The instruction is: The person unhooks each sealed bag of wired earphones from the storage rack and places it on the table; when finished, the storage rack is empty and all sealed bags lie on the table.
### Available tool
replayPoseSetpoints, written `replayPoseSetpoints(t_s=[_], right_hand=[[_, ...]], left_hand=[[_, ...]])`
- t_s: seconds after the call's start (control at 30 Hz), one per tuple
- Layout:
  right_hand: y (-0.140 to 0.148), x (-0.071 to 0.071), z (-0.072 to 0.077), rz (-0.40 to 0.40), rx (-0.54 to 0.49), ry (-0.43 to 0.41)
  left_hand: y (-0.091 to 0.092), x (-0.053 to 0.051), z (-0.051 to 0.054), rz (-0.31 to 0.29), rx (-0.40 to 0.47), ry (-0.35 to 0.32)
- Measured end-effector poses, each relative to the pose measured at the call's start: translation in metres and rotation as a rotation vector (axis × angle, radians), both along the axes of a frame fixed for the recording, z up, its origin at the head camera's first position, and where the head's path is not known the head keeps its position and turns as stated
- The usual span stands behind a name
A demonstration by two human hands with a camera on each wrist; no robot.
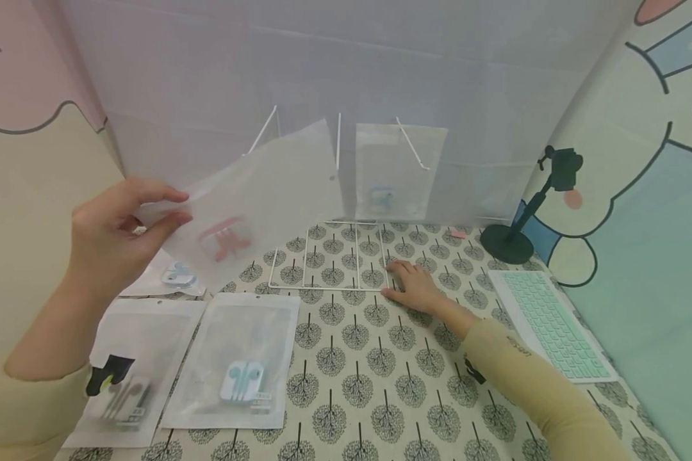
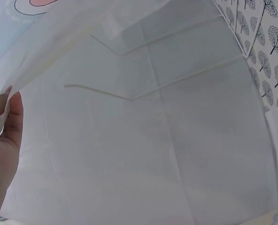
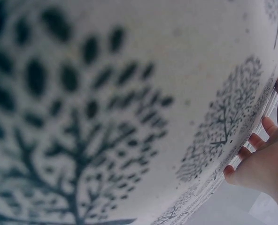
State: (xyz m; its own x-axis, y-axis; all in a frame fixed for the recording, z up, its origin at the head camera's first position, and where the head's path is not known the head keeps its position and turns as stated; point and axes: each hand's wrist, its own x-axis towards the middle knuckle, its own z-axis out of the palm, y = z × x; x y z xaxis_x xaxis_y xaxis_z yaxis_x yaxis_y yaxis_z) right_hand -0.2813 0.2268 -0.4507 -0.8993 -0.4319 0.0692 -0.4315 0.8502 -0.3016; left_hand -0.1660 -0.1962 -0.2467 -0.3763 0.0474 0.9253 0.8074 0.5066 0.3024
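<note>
My left hand [image 1: 112, 234] pinches one edge of a frosted zip bag [image 1: 282, 179] between thumb and fingers, raised at the left of a white wire rack [image 1: 330, 289]. Red-and-white earphones [image 1: 229, 238] show through the bag, whose far end has a small hole and hides part of the rack. In the left wrist view the hand [image 2: 7, 122] is at the left, with bent rack prongs [image 2: 101, 91] beyond. My right hand [image 1: 414, 287] rests on the tablecloth, fingers spread, at the rack base's front right corner. A second frosted bag [image 1: 375, 160] hangs on a right prong.
Frosted bags with earphones lie at the left: a blue-and-white one [image 1: 254, 326], a dark one [image 1: 156, 326] and one partly hidden [image 1: 179, 275]. On the right are a green-and-white keyboard [image 1: 553, 323] and a black stand [image 1: 507, 243]. A pink scrap [image 1: 458, 235] lies behind.
</note>
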Motion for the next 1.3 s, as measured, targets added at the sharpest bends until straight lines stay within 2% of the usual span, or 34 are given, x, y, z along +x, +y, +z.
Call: replayPoseSetpoints(t_s=[0.23, 0.37, 0.5, 0.73, 1.03, 1.13, 1.3], right_hand=[[-0.001, 0.001, 0.0, 0.016, -0.015, 0.021], [0.001, 0.0, -0.003, 0.046, -0.047, 0.043], [0.001, 0.0, -0.003, 0.05, -0.049, 0.043], [-0.001, -0.001, -0.003, 0.003, -0.002, 0.007], [-0.002, -0.001, -0.002, 0.003, -0.001, 0.012], [-0.002, -0.001, -0.002, 0.004, 0.004, 0.01], [0.0, -0.001, -0.001, 0.005, 0.003, 0.008]], left_hand=[[-0.008, 0.005, -0.015, 0.01, -0.032, -0.03], [-0.016, 0.006, -0.03, 0.042, -0.049, -0.059], [-0.024, 0.009, -0.044, 0.099, -0.077, -0.105], [-0.029, 0.026, -0.061, 0.232, -0.061, -0.269], [-0.02, 0.049, -0.081, 0.31, 0.035, -0.493], [-0.014, 0.054, -0.087, 0.327, 0.066, -0.567], [-0.001, 0.059, -0.099, 0.322, 0.124, -0.677]])
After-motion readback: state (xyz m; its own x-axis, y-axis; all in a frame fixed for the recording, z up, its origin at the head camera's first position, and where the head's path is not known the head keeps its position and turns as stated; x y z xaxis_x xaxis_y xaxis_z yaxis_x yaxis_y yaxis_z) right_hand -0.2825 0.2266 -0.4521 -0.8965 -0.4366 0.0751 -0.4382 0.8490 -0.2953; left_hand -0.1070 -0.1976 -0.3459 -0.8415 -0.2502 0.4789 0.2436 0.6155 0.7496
